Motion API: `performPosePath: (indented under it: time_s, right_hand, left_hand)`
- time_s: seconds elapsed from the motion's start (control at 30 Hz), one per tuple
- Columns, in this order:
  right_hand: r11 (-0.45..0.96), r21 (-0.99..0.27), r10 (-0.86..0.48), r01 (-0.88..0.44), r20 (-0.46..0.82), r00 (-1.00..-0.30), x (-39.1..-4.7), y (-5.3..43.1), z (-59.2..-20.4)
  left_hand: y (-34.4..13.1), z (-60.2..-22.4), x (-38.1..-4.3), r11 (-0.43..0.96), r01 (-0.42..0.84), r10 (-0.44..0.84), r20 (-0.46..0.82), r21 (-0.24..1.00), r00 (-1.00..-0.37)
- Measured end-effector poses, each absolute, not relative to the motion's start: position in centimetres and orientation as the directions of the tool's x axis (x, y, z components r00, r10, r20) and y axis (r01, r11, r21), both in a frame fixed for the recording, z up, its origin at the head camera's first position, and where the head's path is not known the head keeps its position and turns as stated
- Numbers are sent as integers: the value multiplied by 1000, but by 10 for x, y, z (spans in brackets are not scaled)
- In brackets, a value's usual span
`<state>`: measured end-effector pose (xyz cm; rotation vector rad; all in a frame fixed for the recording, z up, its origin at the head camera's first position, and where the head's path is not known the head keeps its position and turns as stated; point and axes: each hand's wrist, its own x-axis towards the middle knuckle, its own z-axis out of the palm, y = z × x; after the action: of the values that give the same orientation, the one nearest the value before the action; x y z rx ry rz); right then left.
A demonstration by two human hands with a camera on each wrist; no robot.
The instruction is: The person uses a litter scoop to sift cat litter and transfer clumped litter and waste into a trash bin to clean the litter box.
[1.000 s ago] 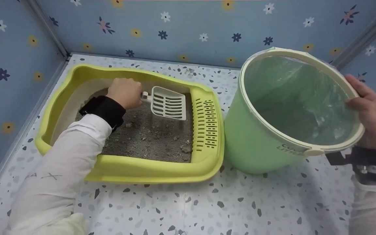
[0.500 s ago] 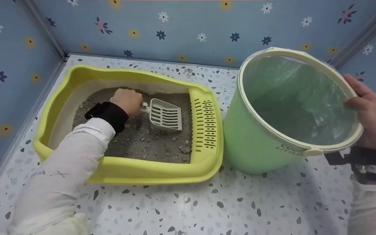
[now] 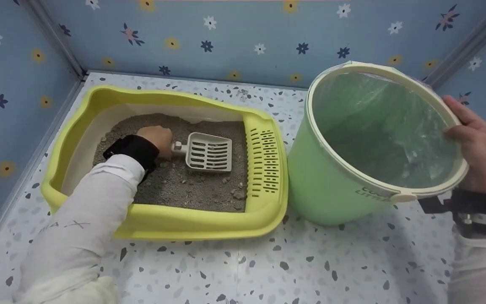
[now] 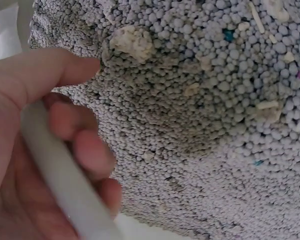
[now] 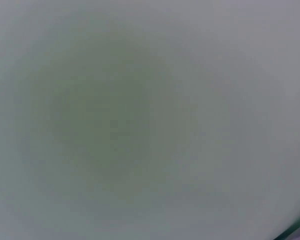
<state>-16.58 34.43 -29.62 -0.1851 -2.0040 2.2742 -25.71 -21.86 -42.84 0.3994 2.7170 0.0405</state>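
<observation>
My left hand (image 3: 156, 140) grips a slotted litter scoop (image 3: 187, 152), its fingers curled round the pale handle (image 4: 65, 172) in the left wrist view. The scoop's flat slotted head lies close over the grey litter (image 3: 201, 192), pointing right. Around the litter stands a yellow litter box (image 3: 192, 222). On the right, a green bin (image 3: 327, 185) leans toward me, and my right hand (image 3: 481, 147) holds its cream rim, thumb over the inside and fingers outside. A clear plastic liner (image 3: 416, 126) covers the bin's inner wall.
Pale clumps (image 4: 132, 42) sit in the litter. The box's slotted ledge (image 3: 264, 156) faces the bin. Blue flowered panels (image 3: 243, 38) close off the back and sides above a speckled floor (image 3: 268, 270). The right wrist view is only a grey-green blur.
My left hand has lowered the scoop toward the litter, then shifted it slightly left. My right hand and the tilted bin keep their place.
</observation>
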Motion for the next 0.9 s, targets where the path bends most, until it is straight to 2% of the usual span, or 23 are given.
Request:
performPosePath:
  time_s: [0.2, 0.4, 0.57, 0.63, 0.77, 0.9]
  right_hand:
    - [-128, -992, 155, 4, -24, -988, -164, 344, -296]
    - [-123, -992, 179, 3, -25, -984, -166, 343, -296]
    - [-54, -996, 218, -66, 53, -974, -168, 340, -295]
    - [3, -995, 253, -98, 96, -963, -167, 338, -294]
    - [32, -990, 343, -135, 138, -929, -164, 336, -292]
    - [236, -966, 381, -107, 194, -904, -161, 335, -289]
  left_hand:
    - [-217, -416, -247, 968, 200, 249, -493, 151, -833]
    - [-220, -413, -246, 969, 159, 236, -517, 189, -823]
    - [-218, -409, -245, 970, 187, 241, -500, 157, -832]
    - [-216, -405, -245, 969, 208, 247, -482, 133, -841]
    - [-214, -394, -244, 966, 221, 259, -443, 136, -859]
    - [-218, -381, -245, 962, 201, 263, -441, 183, -858]
